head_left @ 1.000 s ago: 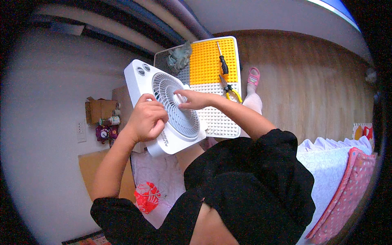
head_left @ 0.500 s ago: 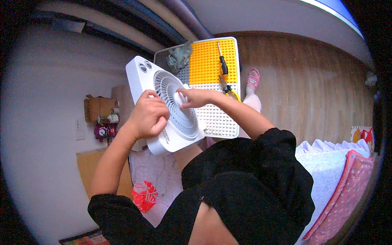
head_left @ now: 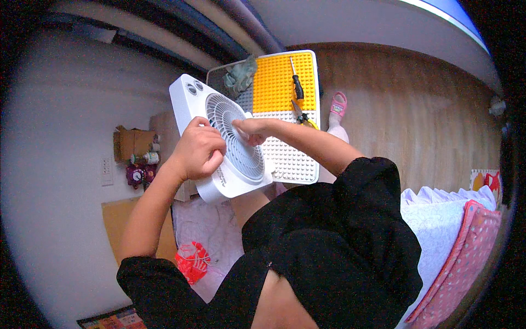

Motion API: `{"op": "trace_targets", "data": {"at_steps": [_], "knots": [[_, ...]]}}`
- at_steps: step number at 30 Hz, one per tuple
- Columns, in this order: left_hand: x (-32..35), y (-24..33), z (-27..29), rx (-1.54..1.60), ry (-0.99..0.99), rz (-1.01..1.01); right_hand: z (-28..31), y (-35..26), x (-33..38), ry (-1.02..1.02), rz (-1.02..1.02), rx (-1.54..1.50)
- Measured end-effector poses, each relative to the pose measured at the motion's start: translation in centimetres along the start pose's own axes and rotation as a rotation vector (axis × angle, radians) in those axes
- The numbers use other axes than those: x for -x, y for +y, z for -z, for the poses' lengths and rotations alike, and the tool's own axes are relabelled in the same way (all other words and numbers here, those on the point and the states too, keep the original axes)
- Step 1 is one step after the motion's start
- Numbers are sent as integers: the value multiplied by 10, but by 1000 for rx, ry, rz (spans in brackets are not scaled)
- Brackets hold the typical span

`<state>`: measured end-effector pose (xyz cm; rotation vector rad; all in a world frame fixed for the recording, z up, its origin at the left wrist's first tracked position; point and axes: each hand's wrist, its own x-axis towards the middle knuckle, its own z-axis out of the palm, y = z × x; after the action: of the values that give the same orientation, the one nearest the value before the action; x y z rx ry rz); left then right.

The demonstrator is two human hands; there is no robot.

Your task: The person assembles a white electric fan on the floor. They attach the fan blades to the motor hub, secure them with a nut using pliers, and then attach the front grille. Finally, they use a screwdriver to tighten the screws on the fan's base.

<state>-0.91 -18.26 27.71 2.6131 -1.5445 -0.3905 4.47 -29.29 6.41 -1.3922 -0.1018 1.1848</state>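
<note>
The left hand, curled, touches the white plastic fan slanted over the yellow-and-white studded table's near left corner; the right hand, partly curled, meets its round grille. Whether either grips, I cannot tell. A black-handled screwdriver lies near the table's right edge.

White box fan, pale grey grille, dark knobs. Right of fan: yellow-and-white studded worktop, black-handled screwdriver, black/yellow pliers, pink slipper. Left of fan: brown carton. Below fan: red/white bag. Far right of fan: pink blanket, pale polka dots.
</note>
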Motion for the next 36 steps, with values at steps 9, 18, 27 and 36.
{"op": "trace_targets", "data": {"at_steps": [9,18,27,36], "knots": [[2,7,7,-130,202,81,3,31,18,357,226,-26],[37,13,-32,16,625,630,-83,44,102,797,1274,654],[24,22,-23,78,713,639,-82,138,90,656,331,411],[22,20,-29,80,711,659,-113,57,99,667,1088,346]]}}
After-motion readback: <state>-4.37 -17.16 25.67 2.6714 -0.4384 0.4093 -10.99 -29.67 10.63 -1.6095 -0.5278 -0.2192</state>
